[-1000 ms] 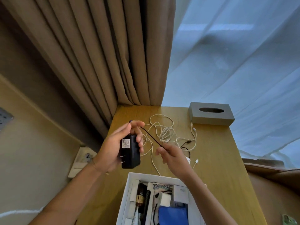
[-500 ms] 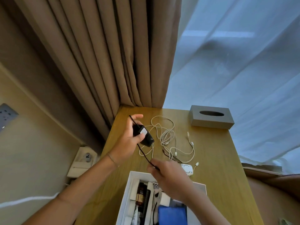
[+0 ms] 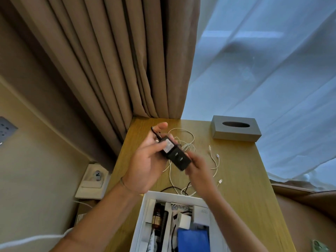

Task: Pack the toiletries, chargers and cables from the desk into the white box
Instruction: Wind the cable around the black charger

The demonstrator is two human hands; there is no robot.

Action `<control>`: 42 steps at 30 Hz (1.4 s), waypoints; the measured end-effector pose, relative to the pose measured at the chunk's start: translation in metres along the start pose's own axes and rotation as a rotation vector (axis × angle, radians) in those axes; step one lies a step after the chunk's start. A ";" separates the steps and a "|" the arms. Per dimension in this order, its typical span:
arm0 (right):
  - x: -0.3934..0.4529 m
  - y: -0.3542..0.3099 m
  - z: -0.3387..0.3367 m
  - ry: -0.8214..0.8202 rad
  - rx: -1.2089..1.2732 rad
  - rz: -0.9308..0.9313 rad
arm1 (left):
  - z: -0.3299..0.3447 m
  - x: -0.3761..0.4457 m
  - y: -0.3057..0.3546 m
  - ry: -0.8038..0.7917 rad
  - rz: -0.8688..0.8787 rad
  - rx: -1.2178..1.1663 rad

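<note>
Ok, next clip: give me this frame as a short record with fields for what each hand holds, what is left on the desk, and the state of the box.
left hand: holds the black charger at its upper end, above the desk
right hand: at the charger's lower end; grip blurred
black cord: runs from the charger's top past the left thumb
still on desk: loose white cables; grey tissue box at the far right corner
white box: open, nearest the camera, already part filled
</note>
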State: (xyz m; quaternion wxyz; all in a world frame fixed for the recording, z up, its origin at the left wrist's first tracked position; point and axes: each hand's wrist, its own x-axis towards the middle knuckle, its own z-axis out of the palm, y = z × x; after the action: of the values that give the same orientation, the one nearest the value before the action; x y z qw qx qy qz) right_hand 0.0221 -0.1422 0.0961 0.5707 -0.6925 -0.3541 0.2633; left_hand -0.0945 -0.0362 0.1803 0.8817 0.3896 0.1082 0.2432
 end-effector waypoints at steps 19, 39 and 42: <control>-0.004 -0.045 -0.041 -0.253 -0.151 -0.095 | -0.029 -0.018 -0.016 -0.026 -0.136 0.415; -0.027 -0.055 0.003 -0.210 -0.391 -0.101 | -0.048 -0.004 -0.022 0.235 0.010 0.619; -0.005 -0.048 -0.026 -0.201 -0.226 -0.104 | -0.045 -0.015 -0.019 0.117 -0.066 0.542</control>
State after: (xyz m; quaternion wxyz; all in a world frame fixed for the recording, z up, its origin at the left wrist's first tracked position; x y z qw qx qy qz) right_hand 0.0299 -0.1570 0.1478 0.4635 -0.7032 -0.4725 0.2597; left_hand -0.1181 -0.0268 0.1360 0.7452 0.5927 0.2325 0.1984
